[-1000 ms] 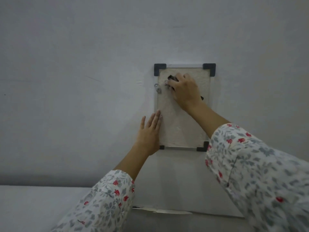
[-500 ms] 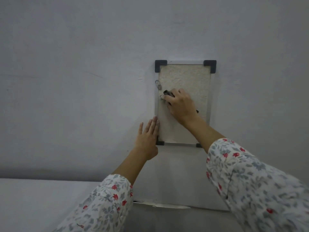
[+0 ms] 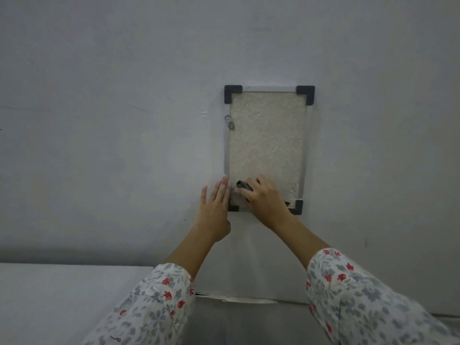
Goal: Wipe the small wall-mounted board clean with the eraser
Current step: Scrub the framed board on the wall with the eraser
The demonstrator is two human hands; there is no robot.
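A small upright board (image 3: pixel 267 135) with a speckled cream face, thin metal frame and black corner caps hangs on the grey wall. My right hand (image 3: pixel 266 201) presses a dark eraser (image 3: pixel 243 184) against the board's lower left part; only the eraser's dark top edge shows above my fingers. My left hand (image 3: pixel 215 210) lies flat on the wall, fingers straight, touching the board's lower left edge and covering part of the bottom left corner cap.
A small metal clip (image 3: pixel 229 121) sits on the board's left frame near the top. Below the wall, a pale flat surface (image 3: pixel 62 300) stretches to the left. A strip of peeling white edge (image 3: pixel 236 298) runs under the board.
My right hand has slid the eraser down the board from near the top left to the lower left. My left hand has stayed at the lower left edge.
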